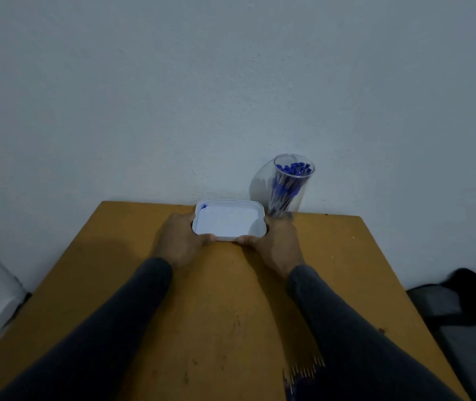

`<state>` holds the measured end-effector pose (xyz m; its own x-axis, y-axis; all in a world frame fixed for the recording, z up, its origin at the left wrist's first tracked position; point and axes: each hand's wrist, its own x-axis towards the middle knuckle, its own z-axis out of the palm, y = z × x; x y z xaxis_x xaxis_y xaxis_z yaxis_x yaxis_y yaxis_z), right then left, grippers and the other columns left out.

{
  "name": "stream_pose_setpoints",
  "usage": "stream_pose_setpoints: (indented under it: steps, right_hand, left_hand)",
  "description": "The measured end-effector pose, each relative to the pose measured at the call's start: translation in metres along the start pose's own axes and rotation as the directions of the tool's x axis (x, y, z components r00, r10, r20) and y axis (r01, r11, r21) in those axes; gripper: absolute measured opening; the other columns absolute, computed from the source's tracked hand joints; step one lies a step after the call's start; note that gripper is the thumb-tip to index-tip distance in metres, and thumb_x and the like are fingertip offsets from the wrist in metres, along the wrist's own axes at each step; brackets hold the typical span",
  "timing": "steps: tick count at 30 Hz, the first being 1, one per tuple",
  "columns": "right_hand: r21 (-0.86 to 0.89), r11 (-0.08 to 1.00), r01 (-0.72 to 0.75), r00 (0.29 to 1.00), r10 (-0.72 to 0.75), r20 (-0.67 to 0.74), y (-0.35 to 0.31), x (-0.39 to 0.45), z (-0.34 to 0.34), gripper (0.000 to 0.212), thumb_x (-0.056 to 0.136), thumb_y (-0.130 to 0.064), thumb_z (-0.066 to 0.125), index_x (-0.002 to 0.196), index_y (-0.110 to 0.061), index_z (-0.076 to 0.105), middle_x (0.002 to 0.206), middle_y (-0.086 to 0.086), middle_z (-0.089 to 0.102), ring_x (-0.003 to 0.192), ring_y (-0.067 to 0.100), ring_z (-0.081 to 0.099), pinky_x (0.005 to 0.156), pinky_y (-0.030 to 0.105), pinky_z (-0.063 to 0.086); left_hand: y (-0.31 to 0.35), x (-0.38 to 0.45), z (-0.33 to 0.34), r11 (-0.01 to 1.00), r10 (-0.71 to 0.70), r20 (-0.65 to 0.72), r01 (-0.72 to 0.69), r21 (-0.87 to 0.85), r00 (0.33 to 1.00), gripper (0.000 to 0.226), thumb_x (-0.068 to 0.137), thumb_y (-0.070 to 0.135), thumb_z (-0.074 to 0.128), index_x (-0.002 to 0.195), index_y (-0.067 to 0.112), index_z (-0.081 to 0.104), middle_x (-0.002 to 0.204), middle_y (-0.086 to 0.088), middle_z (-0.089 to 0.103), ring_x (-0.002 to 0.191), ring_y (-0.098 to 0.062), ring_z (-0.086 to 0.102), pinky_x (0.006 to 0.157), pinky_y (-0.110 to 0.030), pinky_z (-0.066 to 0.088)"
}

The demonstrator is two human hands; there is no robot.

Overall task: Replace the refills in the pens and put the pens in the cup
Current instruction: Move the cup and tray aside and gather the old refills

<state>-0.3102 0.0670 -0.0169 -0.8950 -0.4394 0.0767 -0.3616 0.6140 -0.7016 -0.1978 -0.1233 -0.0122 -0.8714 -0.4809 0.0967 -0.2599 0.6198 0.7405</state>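
Head view: both hands (179, 236) (278, 241) grip white tray (228, 224); sleeve hides refills (303, 371).

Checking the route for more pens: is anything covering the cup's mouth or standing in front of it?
Nothing visible covers the cup; its mouth is open, though packed with pens. The tray sits beside it.

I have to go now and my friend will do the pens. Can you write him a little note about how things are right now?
Left hand and right hand each grip an end of the white tray at the far edge of the table.
The clear cup stands just right of the tray, full of blue-capped pens.
The tray holds no pens, just a blue smudge in one corner.
A bunch of refills lies near the table's front, under the right arm.
New or used, I cannot tell; check before finishing.
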Motion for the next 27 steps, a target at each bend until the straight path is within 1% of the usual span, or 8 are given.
stream_pose_setpoints:
  steps: [3,5,9,14,18,20,24,27]
  right_hand:
    - [-0.057,0.998,-0.032,0.999,0.031,-0.031,0.003,0.01,0.005,0.093,0.071,-0.061,0.084,0.143,-0.012,0.054,0.15,0.011,0.039,0.135,0.026,0.041,0.116,0.04,0.04]
    - [-0.067,0.997,-0.044,0.998,0.041,-0.047,0.005,0.015,0.008,0.095,0.071,-0.063,0.083,0.145,-0.011,0.053,0.151,0.012,0.037,0.136,0.027,0.041,0.116,0.04,0.041]
    - [-0.052,0.997,-0.052,0.995,0.047,-0.086,0.007,0.017,0.011,0.098,0.07,-0.065,0.082,0.147,-0.012,0.05,0.152,0.01,0.037,0.137,0.025,0.041,0.117,0.039,0.041]
    - [-0.025,0.999,-0.038,0.995,0.035,-0.098,0.004,0.012,0.008,0.097,0.071,-0.059,0.084,0.149,-0.013,0.048,0.153,0.009,0.04,0.139,0.025,0.04,0.118,0.038,0.039]
    - [0.039,0.997,-0.061,0.992,0.065,-0.113,-0.002,-0.006,-0.001,0.089,0.072,-0.046,0.089,0.145,-0.016,0.048,0.145,0.006,0.052,0.132,0.025,0.051,0.112,0.04,0.047]
    - [0.027,0.993,-0.112,0.991,0.113,-0.071,-0.008,-0.022,-0.008,0.082,0.075,-0.042,0.088,0.142,-0.013,0.051,0.14,0.008,0.058,0.129,0.026,0.055,0.106,0.039,0.05]
    - [-0.133,0.982,-0.134,0.988,0.142,0.053,-0.014,-0.06,-0.02,0.075,0.083,-0.047,0.08,0.143,-0.011,0.055,0.139,0.009,0.06,0.128,0.025,0.055,0.103,0.036,0.049]
    - [-0.169,0.984,-0.061,0.995,0.074,0.073,-0.012,-0.101,-0.035,0.07,0.087,-0.045,0.078,0.145,-0.013,0.055,0.139,0.008,0.06,0.128,0.024,0.054,0.106,0.035,0.048]
  left_hand:
    - [-0.001,0.012,0.003,0.999,0.025,0.001,-0.025,0.024,1.0,0.05,0.084,0.03,0.081,0.13,0.021,0.066,0.114,0.004,0.072,0.098,-0.014,0.064,0.08,-0.03,0.054]
    - [-0.002,0.017,0.005,0.999,0.03,-0.001,-0.03,0.035,1.0,0.047,0.084,0.031,0.08,0.129,0.02,0.067,0.113,0.003,0.072,0.097,-0.014,0.063,0.079,-0.029,0.053]
    - [-0.004,0.021,0.008,0.998,-0.007,-0.01,0.008,0.063,1.0,0.049,0.083,0.039,0.08,0.126,0.019,0.068,0.112,-0.001,0.071,0.099,-0.018,0.063,0.085,-0.04,0.057]
    - [-0.009,0.017,0.013,0.997,-0.048,-0.043,0.051,0.063,0.998,0.073,0.067,0.069,0.064,0.13,0.03,0.062,0.114,0.004,0.067,0.105,-0.015,0.061,0.087,-0.043,0.059]
    - [0.003,-0.009,0.014,0.986,-0.157,-0.048,0.16,0.054,0.986,0.06,0.079,0.049,0.078,0.127,0.022,0.053,0.127,-0.004,0.052,0.116,-0.022,0.056,0.096,-0.047,0.054]
    - [0.009,-0.027,0.016,0.977,-0.193,-0.036,0.196,0.09,0.981,0.065,0.083,0.045,0.078,0.134,0.019,0.047,0.138,-0.008,0.045,0.124,-0.025,0.051,0.103,-0.046,0.051]
    - [0.021,-0.075,0.019,0.974,-0.196,0.009,0.193,0.121,0.981,0.087,0.091,0.041,0.072,0.158,0.014,0.025,0.158,-0.006,0.027,0.142,-0.025,0.035,0.118,-0.039,0.035]
    - [0.028,-0.125,0.022,0.974,-0.137,0.06,0.124,0.188,0.989,0.081,0.093,0.041,0.069,0.157,0.014,0.028,0.16,-0.003,0.027,0.145,-0.023,0.029,0.12,-0.036,0.029]
